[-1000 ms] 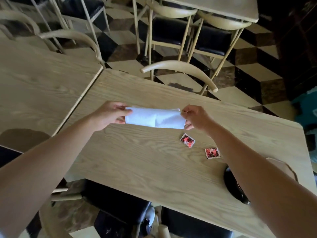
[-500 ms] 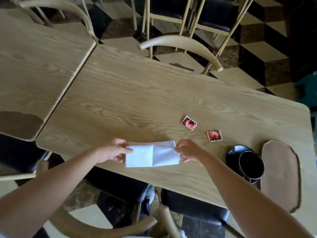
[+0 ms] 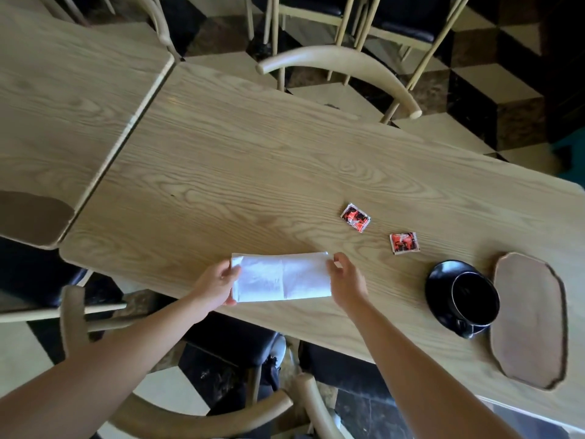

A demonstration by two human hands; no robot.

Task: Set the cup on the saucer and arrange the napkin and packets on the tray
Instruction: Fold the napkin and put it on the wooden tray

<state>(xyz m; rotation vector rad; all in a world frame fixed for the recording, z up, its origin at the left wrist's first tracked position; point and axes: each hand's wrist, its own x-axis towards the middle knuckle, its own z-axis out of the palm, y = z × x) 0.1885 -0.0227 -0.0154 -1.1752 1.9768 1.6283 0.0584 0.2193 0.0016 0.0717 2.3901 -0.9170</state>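
A folded white napkin [image 3: 281, 277] lies stretched flat just above the near edge of the wooden table [image 3: 253, 160]. My left hand [image 3: 218, 283] pinches its left end and my right hand [image 3: 346, 280] pinches its right end. Two small red packets [image 3: 355, 217] [image 3: 404, 243] lie on the table to the right of the napkin. Further right a black cup [image 3: 474, 297] stands on a black saucer [image 3: 438, 286]. A brown oval tray [image 3: 528, 321] lies right beside the saucer, with nothing on it.
A second wooden table [image 3: 63, 90] butts against the left side. Pale wooden chairs stand at the far side [image 3: 342, 58] and under the near edge [image 3: 202, 419]. The floor has a dark and light checker pattern.
Both hands brought the napkin from the middle of the table toward the near edge and lowered it. The cup, saucer and tray came into view on the right.
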